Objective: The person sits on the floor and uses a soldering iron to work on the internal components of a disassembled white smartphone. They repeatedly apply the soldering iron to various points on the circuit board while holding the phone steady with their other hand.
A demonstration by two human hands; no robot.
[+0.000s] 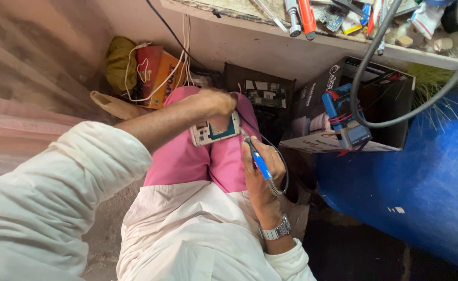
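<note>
Two hands, cluttered shelf, blue barrel

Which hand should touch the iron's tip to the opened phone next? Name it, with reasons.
Probably the right hand: it grips the blue soldering iron like a pen, tip angled toward the opened phone. The left hand grasps the phone on the pink knee, steadying it.
</note>
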